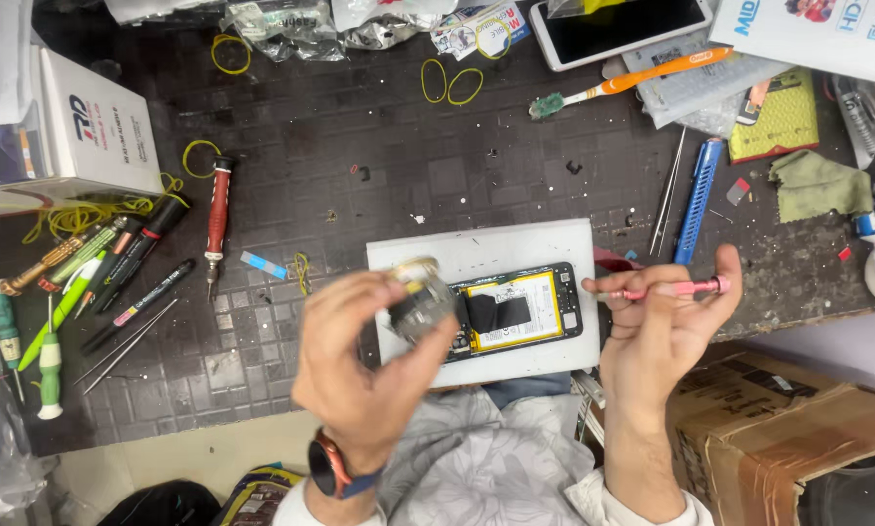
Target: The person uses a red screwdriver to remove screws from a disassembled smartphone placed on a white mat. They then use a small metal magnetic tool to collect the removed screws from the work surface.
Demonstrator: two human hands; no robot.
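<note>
My left hand [364, 365] is raised over the table [379, 146], fingers curled tight around a small roll [420, 300] of clear tape (it is blurred, so I cannot tell more than its round, shiny shape). The roll sits in front of the left end of an opened phone [515, 312], which lies back-up on a white pad [486, 255] with its yellow-edged battery and a black strip across the middle showing.

My right hand [662, 326] is just to the right of the pad, fingers closed on a thin pink tool [666, 288] held level, its tip pointing left toward the phone but apart from it. On my left wrist is a watch [332, 466] with a reddish rim.

Farther right lie a blue ridged tool [699, 200], tweezers [667, 192] beside it and a green cloth [819, 185]. An orange-handled brush [632, 81] rests near the top, by another phone [618, 29] with a dark screen. To the left of the pad stands out a red screwdriver [218, 214], and farther left a bunch of pens and green-handled drivers [53, 341]. Yellow rubber bands [449, 83] are scattered about. A white box [92, 122] stands at the far left, and a cardboard box [788, 429] sits below the table edge on my right.
</note>
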